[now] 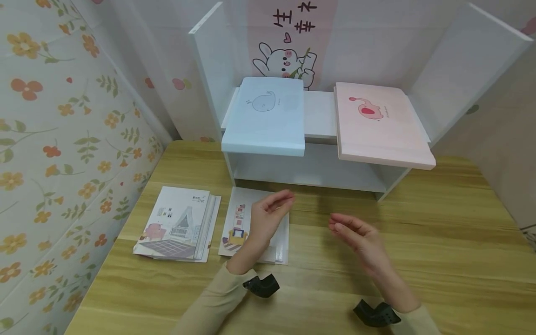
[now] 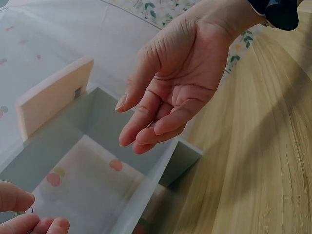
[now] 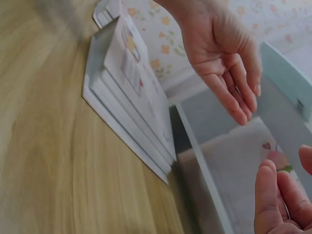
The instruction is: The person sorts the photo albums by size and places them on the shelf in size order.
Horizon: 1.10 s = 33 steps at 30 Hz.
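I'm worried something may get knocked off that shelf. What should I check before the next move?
1. Left hand free: ok, it holds nothing.
2. Right hand free: ok, also holding nothing.
3. Blue whale book within the edge of the white shelf: not ok, its front overhangs.
4. Pink elephant book within that edge: not ok, it overhangs too.
5. Left book stack squared up: not ok, a lower layer sticks out on its right side.
6. Whole lower compartment empty: cannot tell, the overhanging books hide part of it in the head view.
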{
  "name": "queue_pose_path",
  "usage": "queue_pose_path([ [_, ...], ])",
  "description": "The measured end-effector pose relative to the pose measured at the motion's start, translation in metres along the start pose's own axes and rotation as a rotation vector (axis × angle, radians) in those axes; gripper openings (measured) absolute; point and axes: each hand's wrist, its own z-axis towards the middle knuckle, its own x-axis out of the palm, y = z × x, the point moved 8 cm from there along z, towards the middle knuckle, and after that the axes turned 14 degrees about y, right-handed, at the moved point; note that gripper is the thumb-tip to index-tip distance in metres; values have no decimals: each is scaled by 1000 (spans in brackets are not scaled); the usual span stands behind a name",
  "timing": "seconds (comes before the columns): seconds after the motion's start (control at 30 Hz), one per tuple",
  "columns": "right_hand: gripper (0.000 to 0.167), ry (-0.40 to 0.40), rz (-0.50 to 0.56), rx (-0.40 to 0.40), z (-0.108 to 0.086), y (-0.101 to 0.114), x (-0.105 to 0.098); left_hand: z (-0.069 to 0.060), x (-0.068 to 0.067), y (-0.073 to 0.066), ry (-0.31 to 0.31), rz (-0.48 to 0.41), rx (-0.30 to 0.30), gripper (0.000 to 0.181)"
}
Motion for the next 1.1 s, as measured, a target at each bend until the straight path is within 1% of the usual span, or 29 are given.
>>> queue_pose_path([
  [0.03, 28, -22, -27, 30, 0, -2, 1, -1, -2, 1, -5, 5, -6, 26],
  [0.17, 32, 3, -34, 52, 1, -24, -6, -5, -14, 4, -25, 38, -46, 27],
  [0.3, 34, 19, -31, 80, 2, -37, -2, -9, -27, 6, -49, 82, -90, 27],
  [0.37, 38, 22, -33, 110, 4, -35, 7, -12, -33, 7, -60, 98, -113, 27],
  [0.43, 42, 8, -47, 153, 5, -32, 16, -15, -40, 7, -72, 120, -135, 28],
  [0.6, 54, -37, -65, 282, 9, -24, 38, -22, -56, 10, -93, 144, -146, 31],
  [0.67, 52, -49, -59, 325, 10, -26, 43, -25, -63, 12, -103, 139, -159, 33],
  [0.77, 50, -70, -49, 380, 12, -32, 47, -30, -74, 13, -126, 139, -204, 34],
  [0.83, 49, -80, -47, 402, 12, -36, 49, -33, -82, 13, -141, 154, -225, 35],
  [0.9, 48, -87, -41, 412, 13, -40, 51, -35, -88, 11, -153, 182, -227, 35],
  [0.97, 47, -91, -32, 421, 14, -43, 53, -38, -95, 8, -166, 201, -217, 34],
  [1.1, 49, -81, -30, 443, 16, -49, 58, -44, -107, 2, -188, 287, -203, 36],
])
